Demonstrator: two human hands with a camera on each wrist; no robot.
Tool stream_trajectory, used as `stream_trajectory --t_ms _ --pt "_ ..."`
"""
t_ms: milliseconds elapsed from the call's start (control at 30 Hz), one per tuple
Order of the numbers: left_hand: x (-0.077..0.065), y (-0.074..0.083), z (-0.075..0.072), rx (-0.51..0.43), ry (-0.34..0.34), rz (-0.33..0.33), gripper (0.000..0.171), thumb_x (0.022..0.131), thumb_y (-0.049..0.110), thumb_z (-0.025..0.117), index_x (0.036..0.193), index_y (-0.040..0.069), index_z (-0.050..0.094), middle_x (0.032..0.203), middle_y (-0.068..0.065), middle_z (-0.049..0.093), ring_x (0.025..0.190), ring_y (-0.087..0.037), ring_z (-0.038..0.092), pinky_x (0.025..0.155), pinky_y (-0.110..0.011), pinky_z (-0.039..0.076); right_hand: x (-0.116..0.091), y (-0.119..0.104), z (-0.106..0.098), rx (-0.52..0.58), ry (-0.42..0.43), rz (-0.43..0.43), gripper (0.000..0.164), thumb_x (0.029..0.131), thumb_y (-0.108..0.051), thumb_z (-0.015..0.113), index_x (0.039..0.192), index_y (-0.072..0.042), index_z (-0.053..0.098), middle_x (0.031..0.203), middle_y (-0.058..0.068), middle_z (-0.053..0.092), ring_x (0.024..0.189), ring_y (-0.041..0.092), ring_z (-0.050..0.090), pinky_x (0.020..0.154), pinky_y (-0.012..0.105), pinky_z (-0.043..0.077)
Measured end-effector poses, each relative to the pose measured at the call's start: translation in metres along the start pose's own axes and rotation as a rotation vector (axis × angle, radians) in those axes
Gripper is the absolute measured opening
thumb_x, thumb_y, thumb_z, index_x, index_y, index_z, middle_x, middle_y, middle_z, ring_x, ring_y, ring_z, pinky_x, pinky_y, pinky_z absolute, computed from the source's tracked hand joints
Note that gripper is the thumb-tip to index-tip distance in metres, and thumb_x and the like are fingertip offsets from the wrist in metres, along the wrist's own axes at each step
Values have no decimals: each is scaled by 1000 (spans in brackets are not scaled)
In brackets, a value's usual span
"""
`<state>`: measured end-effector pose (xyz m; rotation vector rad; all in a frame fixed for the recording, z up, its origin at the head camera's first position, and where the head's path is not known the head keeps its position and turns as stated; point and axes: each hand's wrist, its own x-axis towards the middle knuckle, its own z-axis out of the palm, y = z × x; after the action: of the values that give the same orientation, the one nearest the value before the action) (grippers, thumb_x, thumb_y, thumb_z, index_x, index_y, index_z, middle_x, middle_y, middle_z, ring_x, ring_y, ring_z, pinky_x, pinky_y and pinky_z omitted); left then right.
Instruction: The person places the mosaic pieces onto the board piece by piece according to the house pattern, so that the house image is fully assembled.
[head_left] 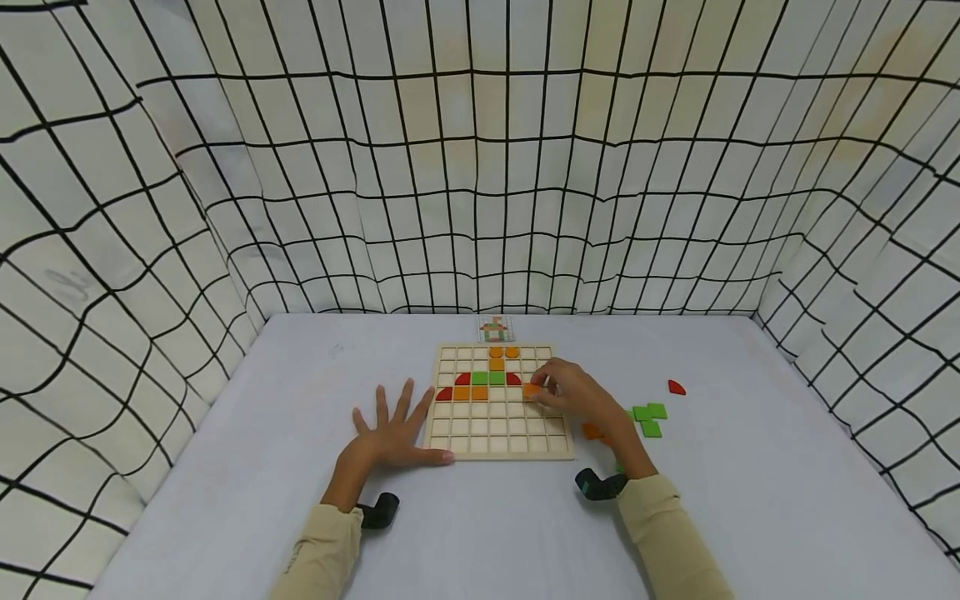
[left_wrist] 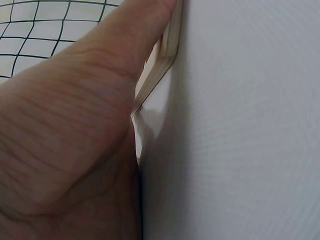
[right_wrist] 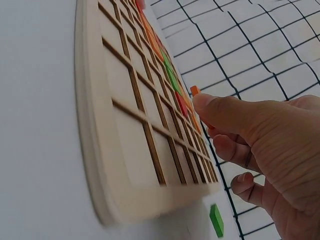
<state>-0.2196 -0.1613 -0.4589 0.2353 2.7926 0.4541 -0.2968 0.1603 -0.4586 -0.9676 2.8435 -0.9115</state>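
A wooden grid board (head_left: 498,456) lies on the table with flat coloured tiles in its upper cells: orange rounds (head_left: 512,352), orange squares (head_left: 479,393), green squares (head_left: 479,378) and red quarter-round pieces (head_left: 444,394). Between thumb and fingertips, my right hand (head_left: 576,398) pinches an orange square tile (head_left: 531,391) over the board's right side. The orange tile (right_wrist: 195,90) pokes up past the thumb in the right wrist view. My left hand (head_left: 392,438) has its fingers spread at the board's lower left corner, the thumb along the front edge.
A small picture card (head_left: 495,329) lies behind the board. To the right are several loose green squares (head_left: 651,428), a red quarter-round piece (head_left: 677,387) and orange tiles (head_left: 592,431) partly behind the right forearm. Black netting (head_left: 510,196) over white walls surrounds the white table (head_left: 247,500).
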Motion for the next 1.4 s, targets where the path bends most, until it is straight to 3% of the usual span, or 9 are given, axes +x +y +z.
stream_trajectory --t_ms 267,533,1067,1400 --pt "1 -2 0 3 1 -6 117 71 76 66 158 21 11 164 -18 -7 143 -55 -20 101 -82 -8 22 -12 20 -47 -2 -52 25 91 -22 71 107 -4 69 101 6 66 80 11 56 69 20 49" --pt "3 -3 2 7 -7 3 118 70 78 65 158 22 11 164 -18 -8 142 -56 -20 100 -83 -7 27 -27 35 -121 38 -8 25 90 -29 72 105 -8 71 100 2 64 84 11 57 77 29 52" --pt "3 -4 4 6 -4 9 119 69 80 65 158 23 11 164 -18 -8 142 -56 -19 100 -83 -7 28 -32 43 -160 36 -10 24 92 -30 70 107 -11 70 100 -1 59 78 8 51 69 22 46" --pt "2 -3 2 6 6 11 118 70 79 65 158 22 12 164 -18 -7 143 -57 -19 100 -82 -6 29 -32 43 -174 56 2 22 91 -29 70 106 -11 70 103 0 60 78 9 50 69 24 46"
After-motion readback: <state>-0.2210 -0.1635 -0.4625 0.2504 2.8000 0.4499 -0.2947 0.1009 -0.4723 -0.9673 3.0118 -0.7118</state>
